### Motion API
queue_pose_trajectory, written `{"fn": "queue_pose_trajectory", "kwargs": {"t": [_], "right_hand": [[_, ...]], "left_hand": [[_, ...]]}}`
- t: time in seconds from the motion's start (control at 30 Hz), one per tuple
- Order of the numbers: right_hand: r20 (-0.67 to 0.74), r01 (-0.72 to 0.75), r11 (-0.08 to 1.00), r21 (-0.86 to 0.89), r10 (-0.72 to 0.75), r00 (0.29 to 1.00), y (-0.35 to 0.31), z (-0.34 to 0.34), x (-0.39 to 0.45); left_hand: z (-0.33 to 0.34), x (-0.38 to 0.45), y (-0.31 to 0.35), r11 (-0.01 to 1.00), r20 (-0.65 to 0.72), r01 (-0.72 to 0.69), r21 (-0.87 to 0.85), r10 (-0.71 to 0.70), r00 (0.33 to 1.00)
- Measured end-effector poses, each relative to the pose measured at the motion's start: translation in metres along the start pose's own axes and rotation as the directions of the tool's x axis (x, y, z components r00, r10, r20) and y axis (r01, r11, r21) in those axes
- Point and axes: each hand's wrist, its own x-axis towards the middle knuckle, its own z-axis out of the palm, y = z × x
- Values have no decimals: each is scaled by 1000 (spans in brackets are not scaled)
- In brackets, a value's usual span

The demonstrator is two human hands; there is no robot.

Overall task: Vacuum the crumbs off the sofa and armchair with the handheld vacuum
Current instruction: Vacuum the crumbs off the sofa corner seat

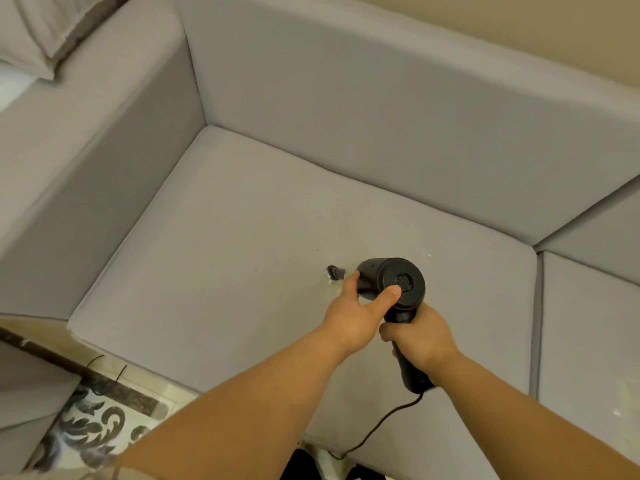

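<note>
The right hand (420, 336) grips the handle of the black corded handheld vacuum (391, 284); the left hand (356, 311) steadies its barrel. Its long axis points forward-left, with the nozzle tip (335, 271) touching pale crumbs (333, 283) on the grey fabric sofa seat (242, 271).

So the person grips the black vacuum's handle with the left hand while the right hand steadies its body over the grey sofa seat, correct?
Not quite: the hands are swapped. In the head view the right hand grips the handle of the black vacuum, while the left hand steadies its body, thumb on the round rear end. The rest holds: the nozzle points down at the grey sofa seat.
</note>
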Motion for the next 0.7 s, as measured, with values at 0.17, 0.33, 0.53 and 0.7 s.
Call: {"fn": "queue_pose_trajectory", "kwargs": {"t": [0.17,0.33,0.53,0.7], "right_hand": [[-51,-5,999,45,7,999,5,-7,3],[-3,-44,997,66,44,999,13,-1,7],[6,-70,993,100,69,998,23,-6,-9],[-19,-41,993,106,43,999,22,-11,-16]], "left_hand": [[11,6,7,999,32,-27,19,26,999],[16,9,-2,999,48,3,43,-5,999],[24,-2,-4,999,52,0,48,-3,999],[27,-11,1,998,26,-30,50,29,999]]}}
